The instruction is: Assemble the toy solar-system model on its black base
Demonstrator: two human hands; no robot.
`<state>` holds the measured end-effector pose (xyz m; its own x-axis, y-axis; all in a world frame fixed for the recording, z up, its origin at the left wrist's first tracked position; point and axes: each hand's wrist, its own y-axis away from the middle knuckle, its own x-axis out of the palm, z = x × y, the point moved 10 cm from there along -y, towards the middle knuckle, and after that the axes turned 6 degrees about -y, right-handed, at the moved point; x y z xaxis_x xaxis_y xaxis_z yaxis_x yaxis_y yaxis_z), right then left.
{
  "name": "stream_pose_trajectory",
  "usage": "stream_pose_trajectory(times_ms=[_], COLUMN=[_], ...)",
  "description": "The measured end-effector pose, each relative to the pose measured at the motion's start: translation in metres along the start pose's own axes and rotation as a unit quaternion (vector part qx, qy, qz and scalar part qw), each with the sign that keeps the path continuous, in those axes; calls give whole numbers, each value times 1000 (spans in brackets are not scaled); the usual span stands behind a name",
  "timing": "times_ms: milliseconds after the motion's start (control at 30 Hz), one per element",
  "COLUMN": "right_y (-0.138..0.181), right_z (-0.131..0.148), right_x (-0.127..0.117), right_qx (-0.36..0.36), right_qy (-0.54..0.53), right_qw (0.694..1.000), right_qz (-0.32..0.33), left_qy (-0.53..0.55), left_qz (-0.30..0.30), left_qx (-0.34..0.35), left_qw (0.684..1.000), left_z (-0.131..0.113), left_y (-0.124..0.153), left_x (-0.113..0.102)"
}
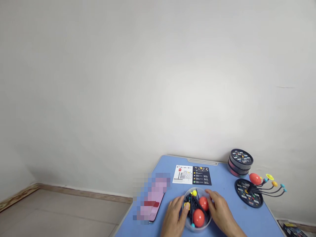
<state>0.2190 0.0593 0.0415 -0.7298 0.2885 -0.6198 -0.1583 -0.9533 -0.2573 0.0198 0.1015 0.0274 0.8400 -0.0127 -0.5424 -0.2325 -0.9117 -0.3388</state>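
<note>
A clear round plastic bowl [201, 228] sits near the front of the blue table, holding several loose model parts. Inside it I see two red balls [198, 218], a small yellow ball [194, 193], an orange-yellow piece [187, 206], a small blue ball [193, 225] and thin black rods [196, 205]. My left hand [173, 216] grips the bowl's left side, its thumb reaching over the rim beside the orange-yellow piece. Around the right side curls my right hand [220, 209], fingers at the rim near the upper red ball.
Behind the bowl lies an instruction sheet [182, 176] on the table [219, 177]. A partly blurred phone [154, 214] is at left. An assembled planet model [249, 197] stands at right, in front of stacked round containers [239, 163]. The wall [158, 82] rises behind.
</note>
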Motion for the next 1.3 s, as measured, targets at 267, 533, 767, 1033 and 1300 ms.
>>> stream_pose_trajectory(times_ms=[267, 533, 767, 1033, 1300], right_y=[-4, -6, -39, -92, -100], right_z=[-16, -12, 14, -30, -44], right_x=[5, 1, -77, -207, -194], right_qx=[54, 33, -53, 67, 10], right_qy=[-127, -116, 119, 389, 462], right_qw=[990, 992, 991, 916, 887], right_qz=[-26, -24, -20, -67, 0], left_qy=[403, 520, 581, 613, 620], left_qz=[111, 142, 102, 127, 142], left_qx=[-183, -275, -344, -326, -300], left_qw=[890, 796, 731, 708, 711], left_z=[0, -7, 0, -3, -12], left_y=[3, 5, 10, 12, 10], left_x=[37, 49, 48, 56, 54])
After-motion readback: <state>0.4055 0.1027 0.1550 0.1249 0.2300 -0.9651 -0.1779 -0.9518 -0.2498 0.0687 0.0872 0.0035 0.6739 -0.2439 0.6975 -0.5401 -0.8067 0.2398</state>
